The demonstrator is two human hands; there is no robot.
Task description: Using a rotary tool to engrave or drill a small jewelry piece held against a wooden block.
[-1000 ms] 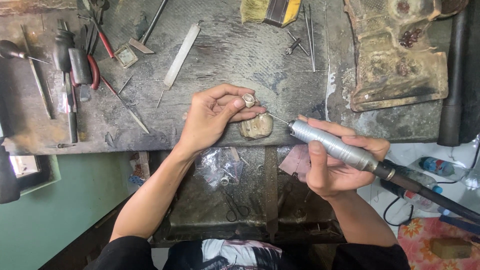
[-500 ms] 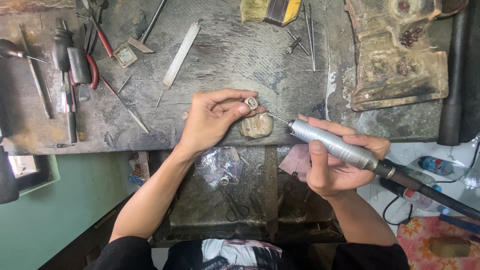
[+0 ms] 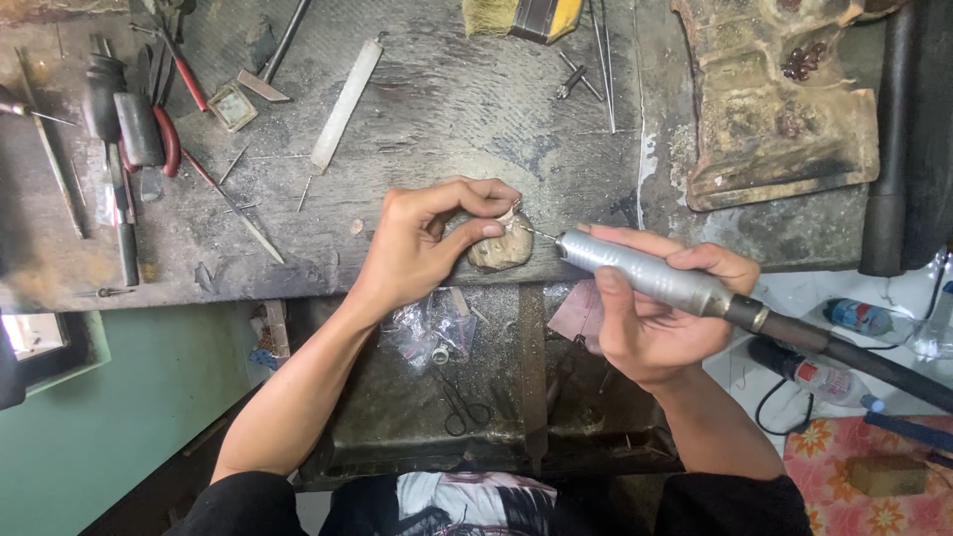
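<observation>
Silvery, a small metal piece (image 3: 510, 212) sits pinched between the left hand (image 3: 427, 243) thumb and forefinger, over a worn peg (image 3: 501, 250) at the surface (image 3: 447, 109) edge. The right hand (image 3: 650, 318) grips a rotary handpiece (image 3: 645, 270); its fine bit could skid onto fingertips.

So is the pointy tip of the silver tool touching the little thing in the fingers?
Touching. In the head view, the thin bit of the silver rotary tool meets the small metal piece pinched in the left hand; no gap shows.
</observation>
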